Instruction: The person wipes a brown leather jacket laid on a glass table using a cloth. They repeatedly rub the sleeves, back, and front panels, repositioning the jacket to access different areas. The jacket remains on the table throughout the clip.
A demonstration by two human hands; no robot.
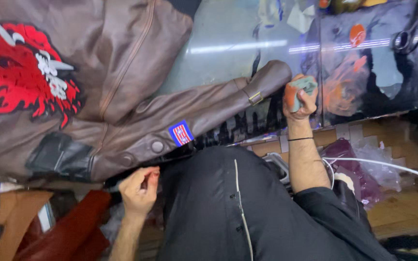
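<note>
**Sponge at the cuff, jacket laid flat**

While the brown leather jacket point(122, 72) lies spread across the glass-topped bench point(228, 43), the right hand point(300, 99) is closed in a fist around a green and orange sponge point(302, 88), its grip clamped tight on it just beside the cuff end of the outstretched sleeve point(218, 108). The left hand point(139, 186) sits lower, at the near edge of the bench under the jacket's hem; its fingers are pinched together on something small and thin, though what it is cannot be made out.

By the look of it, the work in hand is wiping or dressing the leather, with the sleeve as the part now being treated. The sponge is beside the cuff rather than on it, so the next stroke would call for bringing it onto the sleeve and drawing it along while the other hand keeps the jacket from sliding.

Counted: one jacket, one sleeve stretched toward the sponge, one sponge. On the jacket there is one large red embroidered patch point(25, 72), one small blue and red striped patch point(181, 133), one round snap button point(157, 146) and one metal buckle point(255, 98) at the cuff. One pair of scissors point(407, 36) lies well apart at the far right of the bench.
</note>
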